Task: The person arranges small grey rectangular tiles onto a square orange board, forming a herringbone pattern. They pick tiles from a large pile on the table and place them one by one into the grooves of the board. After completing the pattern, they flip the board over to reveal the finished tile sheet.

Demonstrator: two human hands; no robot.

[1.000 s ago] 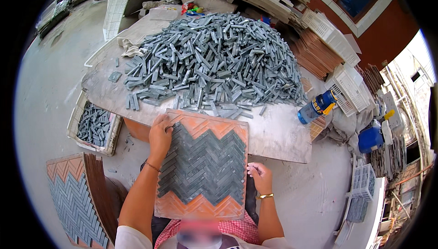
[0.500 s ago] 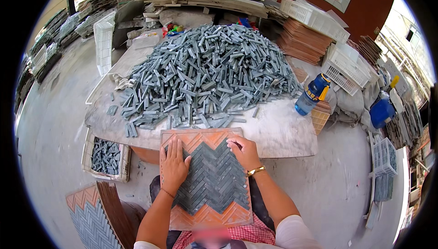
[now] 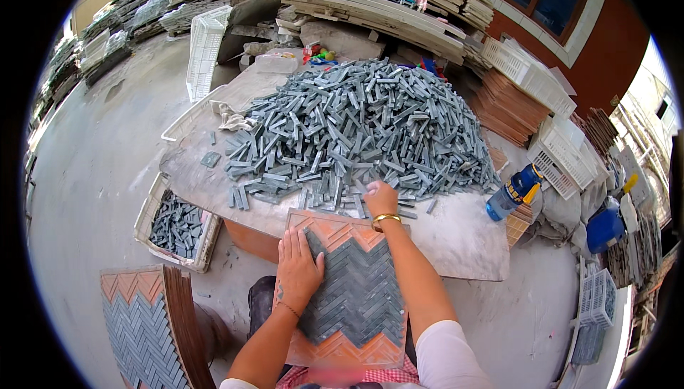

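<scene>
Flat and open, the left hand point(image 3: 298, 269) presses the herringbone mould board point(image 3: 347, 286) at lower centre, while the right hand point(image 3: 380, 197) reaches into the near edge of the grey stone strip pile point(image 3: 356, 129). Steadying the board and picking one straight strip should serve best. Whether those curled fingers already pinch a strip cannot be told, and the forearm hides the board's right edge.

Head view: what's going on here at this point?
A person sits at a low slab table heaped with grey stone strips. The left hand lies flat on an orange herringbone tray, partly filled with grey pieces. The right hand reaches into the edge of the pile. A blue bottle stands to the right.
</scene>
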